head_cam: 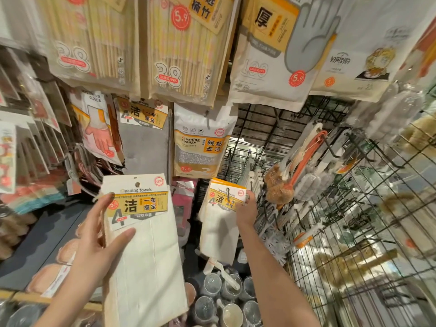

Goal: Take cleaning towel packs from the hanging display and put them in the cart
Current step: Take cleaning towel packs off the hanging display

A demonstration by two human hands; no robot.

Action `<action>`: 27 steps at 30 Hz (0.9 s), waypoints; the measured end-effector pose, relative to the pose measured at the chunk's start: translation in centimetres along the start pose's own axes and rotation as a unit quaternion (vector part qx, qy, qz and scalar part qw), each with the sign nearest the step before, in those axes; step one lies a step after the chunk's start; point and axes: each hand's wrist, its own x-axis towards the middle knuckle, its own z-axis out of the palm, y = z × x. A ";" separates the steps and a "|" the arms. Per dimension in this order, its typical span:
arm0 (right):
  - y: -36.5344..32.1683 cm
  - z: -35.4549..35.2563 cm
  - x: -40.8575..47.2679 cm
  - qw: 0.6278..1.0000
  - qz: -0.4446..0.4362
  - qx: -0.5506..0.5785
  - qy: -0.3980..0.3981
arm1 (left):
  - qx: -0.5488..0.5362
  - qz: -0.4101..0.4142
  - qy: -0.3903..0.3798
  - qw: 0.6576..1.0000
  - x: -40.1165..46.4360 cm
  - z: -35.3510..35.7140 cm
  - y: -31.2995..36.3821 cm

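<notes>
Views: only one, the head camera, so nothing is being shared between views.
Position: sitting at the person's head, close to a hanging display (188, 67).
Facing: looking forward and slightly upward along the packs, with wide-angle bending at the edges.
Nearness: both forearms are reaching in from the bottom edge; the wire rack (354, 232) is filling the right side.

The black wire grid display (271, 128) carried hanging goods: a grey cleaning towel pack (144, 128), a cleaning sponge pack (200, 147), chopstick packs (184, 50) above.
</notes>
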 end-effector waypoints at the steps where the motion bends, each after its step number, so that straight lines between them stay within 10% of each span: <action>1: 0.0 0.0 0.1 1.000 0.000 0.000 0.000 | 0.002 -0.002 -0.002 1.000 0.0 0.1 0.0; 11: -0.5 -2.0 -3.2 0.997 0.020 0.037 -0.068 | -0.004 -0.001 -0.003 1.000 -0.9 1.2 0.9; 16: -4.0 -2.3 -7.8 0.986 -0.144 0.003 -0.086 | -0.014 0.011 -0.014 1.000 -1.0 1.7 0.7; 27: -10.8 -1.8 -15.6 0.929 -0.158 0.102 -0.318 | -0.034 0.029 -0.030 0.999 -1.9 3.0 0.8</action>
